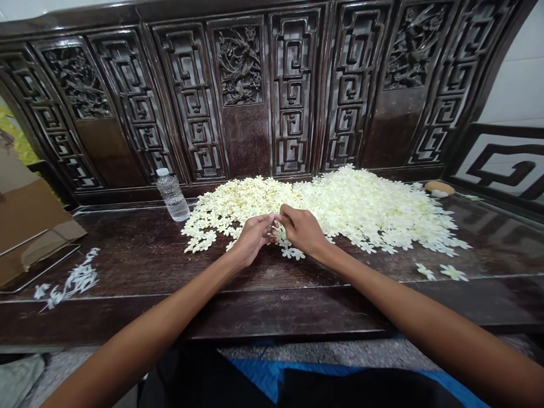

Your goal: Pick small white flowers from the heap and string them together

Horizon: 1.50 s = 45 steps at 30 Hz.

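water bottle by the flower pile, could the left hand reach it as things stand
Probably yes: the left hand is nearer the plastic water bottle, and only the low spread of small cream flowers lies between them, nothing tall.

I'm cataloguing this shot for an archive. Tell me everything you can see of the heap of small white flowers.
The heap of small cream-white flowers is a loose mass of star-shaped blossoms. It lies on the dark wooden bench, thickest at right, thinning leftward along the carved back. The left hand and right hand meet at its near edge.
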Motion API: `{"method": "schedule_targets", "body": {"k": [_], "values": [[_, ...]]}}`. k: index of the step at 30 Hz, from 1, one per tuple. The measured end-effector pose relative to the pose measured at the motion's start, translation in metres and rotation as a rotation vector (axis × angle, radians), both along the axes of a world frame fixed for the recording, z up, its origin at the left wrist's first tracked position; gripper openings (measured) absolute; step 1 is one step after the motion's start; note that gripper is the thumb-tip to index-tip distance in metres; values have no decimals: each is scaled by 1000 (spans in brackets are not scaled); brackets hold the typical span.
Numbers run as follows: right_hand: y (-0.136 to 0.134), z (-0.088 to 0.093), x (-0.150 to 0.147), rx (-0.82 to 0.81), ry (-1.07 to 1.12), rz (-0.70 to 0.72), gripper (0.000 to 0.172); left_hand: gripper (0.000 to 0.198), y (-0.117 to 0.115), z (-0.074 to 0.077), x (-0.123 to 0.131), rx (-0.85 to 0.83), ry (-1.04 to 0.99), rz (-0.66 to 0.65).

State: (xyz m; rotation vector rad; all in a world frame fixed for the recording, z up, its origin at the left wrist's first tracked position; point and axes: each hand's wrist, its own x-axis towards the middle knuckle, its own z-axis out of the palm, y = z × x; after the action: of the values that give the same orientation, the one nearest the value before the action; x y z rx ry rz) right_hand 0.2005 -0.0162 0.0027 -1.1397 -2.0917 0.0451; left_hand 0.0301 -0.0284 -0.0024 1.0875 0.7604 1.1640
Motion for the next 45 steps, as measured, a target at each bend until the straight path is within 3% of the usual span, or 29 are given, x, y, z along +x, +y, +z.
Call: {"method": "schedule_targets", "body": {"k": [7, 13, 24, 32, 39, 45], "values": [[7, 2, 7, 50, -6, 172, 25, 49, -2, 0, -1, 68, 51, -11], [7, 3, 7, 56, 37, 179, 30, 50, -6, 6, 1, 79, 25, -6], [5, 3, 4, -114, 201, 186, 34, 49, -6, 6, 1, 90, 35, 21], [6, 8, 8, -159, 144, -150, 52, 49, -4, 10, -1, 138, 118, 85], [-2, 10, 4, -19, -59, 39, 32, 46, -8, 9, 1, 89, 66, 39], [-2, 4, -1, -28, 113, 80, 30, 50, -12, 8, 8, 114, 22, 92]]}}
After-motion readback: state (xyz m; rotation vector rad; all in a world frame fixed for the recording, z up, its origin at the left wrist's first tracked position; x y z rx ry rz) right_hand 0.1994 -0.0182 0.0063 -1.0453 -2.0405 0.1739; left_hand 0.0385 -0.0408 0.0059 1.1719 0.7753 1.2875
